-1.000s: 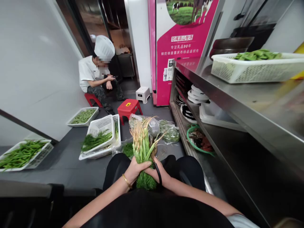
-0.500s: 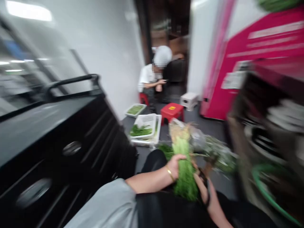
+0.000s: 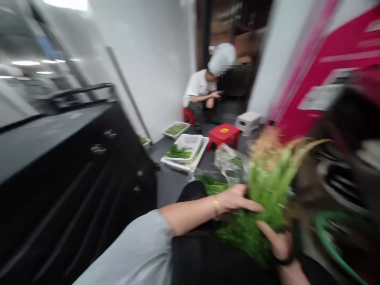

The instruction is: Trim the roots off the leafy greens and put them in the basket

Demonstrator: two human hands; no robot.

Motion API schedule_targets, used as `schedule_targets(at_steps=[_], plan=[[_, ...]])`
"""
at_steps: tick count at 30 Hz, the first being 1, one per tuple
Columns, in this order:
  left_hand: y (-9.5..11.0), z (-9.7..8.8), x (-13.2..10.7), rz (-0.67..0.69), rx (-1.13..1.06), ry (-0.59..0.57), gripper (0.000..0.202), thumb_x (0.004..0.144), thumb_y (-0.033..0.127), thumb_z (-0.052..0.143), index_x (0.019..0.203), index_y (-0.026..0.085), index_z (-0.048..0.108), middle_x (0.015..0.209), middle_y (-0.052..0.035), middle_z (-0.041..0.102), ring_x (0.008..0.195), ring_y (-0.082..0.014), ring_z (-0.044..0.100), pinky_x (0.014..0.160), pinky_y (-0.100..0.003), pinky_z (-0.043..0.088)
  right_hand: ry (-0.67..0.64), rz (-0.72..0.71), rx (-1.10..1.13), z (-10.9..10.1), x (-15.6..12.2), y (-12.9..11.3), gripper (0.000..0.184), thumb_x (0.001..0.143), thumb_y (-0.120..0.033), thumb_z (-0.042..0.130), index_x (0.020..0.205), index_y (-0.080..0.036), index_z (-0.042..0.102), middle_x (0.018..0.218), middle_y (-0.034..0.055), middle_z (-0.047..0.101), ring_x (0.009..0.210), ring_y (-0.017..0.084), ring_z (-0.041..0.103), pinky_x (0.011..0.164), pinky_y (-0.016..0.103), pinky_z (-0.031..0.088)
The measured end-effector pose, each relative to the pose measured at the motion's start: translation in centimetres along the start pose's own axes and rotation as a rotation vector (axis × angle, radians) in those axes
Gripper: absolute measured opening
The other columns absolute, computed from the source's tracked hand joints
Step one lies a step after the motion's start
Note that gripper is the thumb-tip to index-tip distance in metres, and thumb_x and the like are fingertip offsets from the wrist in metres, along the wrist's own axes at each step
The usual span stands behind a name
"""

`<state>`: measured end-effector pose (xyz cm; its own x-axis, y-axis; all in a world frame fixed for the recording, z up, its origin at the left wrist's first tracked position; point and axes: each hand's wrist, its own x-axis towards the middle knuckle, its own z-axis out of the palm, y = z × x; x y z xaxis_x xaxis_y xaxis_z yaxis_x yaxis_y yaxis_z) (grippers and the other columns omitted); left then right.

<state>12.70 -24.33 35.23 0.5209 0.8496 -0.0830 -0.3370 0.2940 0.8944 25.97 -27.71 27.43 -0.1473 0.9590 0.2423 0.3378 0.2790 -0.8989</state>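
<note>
A large bunch of leafy greens (image 3: 268, 194), with pale stems and tan root ends pointing up and feathery leaves hanging down, is held over my lap. My left hand (image 3: 237, 198), gold bracelet at the wrist, grips the bunch from the left with a finger stretched across its front. On the lower right, my right hand (image 3: 279, 239) clasps the leafy part, its thumb on the near side; its other fingers are hidden behind. A dark band circles the right wrist. Motion blurs the bunch and the right hand.
White baskets (image 3: 190, 147) of greens and a red stool (image 3: 224, 133) stand on the floor ahead. Bagged greens (image 3: 213, 184) lie beyond my knee. A seated co-worker (image 3: 204, 87) is farther back. A black cabinet (image 3: 89, 166) flanks my left, a green-rimmed basket (image 3: 325, 233) my right.
The bunch has moved up and to the right, nearer the camera, with both hands. My right hand has shifted on its lower right side. The view has swung left.
</note>
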Motion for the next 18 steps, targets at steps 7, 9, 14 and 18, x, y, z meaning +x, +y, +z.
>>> schedule_targets(at_steps=[7, 9, 14, 18], plan=[[-0.2, -3.5, 1.2, 0.083, 0.28, 0.115, 0.04, 0.053, 0.026, 0.083, 0.087, 0.009, 0.069, 0.082, -0.0084, 0.072, 0.076, -0.0222, 0.066, 0.079, -0.035, 0.052, 0.202, 0.093, 0.409, 3.7, 2.0, -0.8, 0.052, 0.069, -0.042, 0.069, 0.114, -0.02, 0.058, 0.111, 0.009, 0.067, 0.1, 0.026, 0.063, 0.092, 0.042, 0.049], [-0.5, -3.7, 1.5, 0.077, 0.268, 0.161, 0.04, 0.055, 0.023, 0.082, 0.09, 0.009, 0.07, 0.085, -0.0088, 0.073, 0.078, -0.0229, 0.067, 0.079, -0.035, 0.052, 0.247, 0.108, 0.494, 4.7, 2.4, -0.8, 0.053, 0.072, -0.041, 0.067, 0.119, -0.02, 0.055, 0.117, 0.0093, 0.064, 0.109, 0.026, 0.058, 0.098, 0.044, 0.044], [-0.3, -3.5, 0.7, 0.102, 0.208, 0.151, 0.04, 0.058, 0.018, 0.079, 0.097, 0.013, 0.071, 0.107, -0.0103, 0.071, 0.101, -0.028, 0.064, 0.091, -0.036, 0.049, 0.293, 0.069, 0.557, 5.7, 1.8, -0.7, 0.051, 0.08, -0.046, 0.059, 0.124, -0.022, 0.05, 0.116, 0.008, 0.063, 0.116, 0.025, 0.053, 0.103, 0.043, 0.037], [0.1, -4.9, 0.5, 0.035, 0.032, 0.106, 0.028, 0.062, 0.019, 0.075, 0.088, 0.011, 0.072, 0.095, -0.0101, 0.073, 0.09, -0.0276, 0.067, 0.084, -0.039, 0.052, 0.334, 0.182, 0.481, 4.3, 2.4, -1.0, 0.041, 0.085, -0.053, 0.044, 0.107, -0.019, 0.056, 0.103, 0.0096, 0.065, 0.098, 0.024, 0.06, 0.089, 0.039, 0.047]])
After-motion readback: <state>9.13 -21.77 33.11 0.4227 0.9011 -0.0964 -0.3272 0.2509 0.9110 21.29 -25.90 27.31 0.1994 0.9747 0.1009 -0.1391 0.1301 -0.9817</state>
